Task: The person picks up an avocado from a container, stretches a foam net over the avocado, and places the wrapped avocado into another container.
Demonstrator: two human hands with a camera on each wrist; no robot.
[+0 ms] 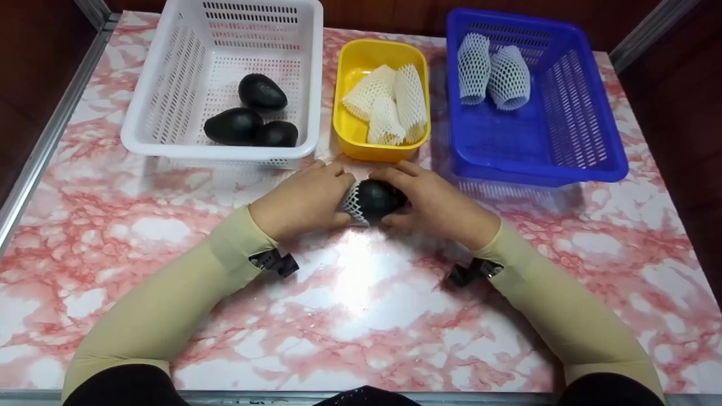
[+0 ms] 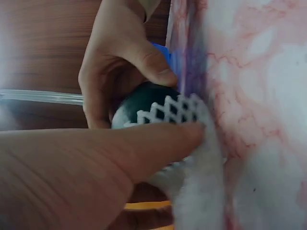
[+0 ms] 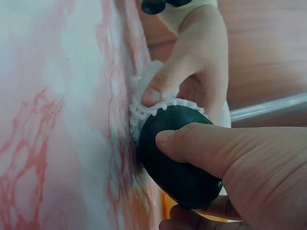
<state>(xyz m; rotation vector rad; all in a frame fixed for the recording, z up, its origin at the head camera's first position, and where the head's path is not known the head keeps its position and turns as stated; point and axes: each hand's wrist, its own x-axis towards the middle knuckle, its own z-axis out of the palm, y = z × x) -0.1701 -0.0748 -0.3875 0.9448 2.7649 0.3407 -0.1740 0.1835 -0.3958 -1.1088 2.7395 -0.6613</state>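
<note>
Dark-green avocado [image 1: 377, 200], long axis left to right, left end inside foam net sleeve [image 1: 353, 205], just before yellow bin [image 1: 379, 151]; clasped in curled right hand [image 1: 433, 198]; sleeve pinched by left hand [image 1: 304, 198].

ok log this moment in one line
left hand: holds foam net | right hand: holds dark avocado, partly in net | white basket: three avocados
</note>
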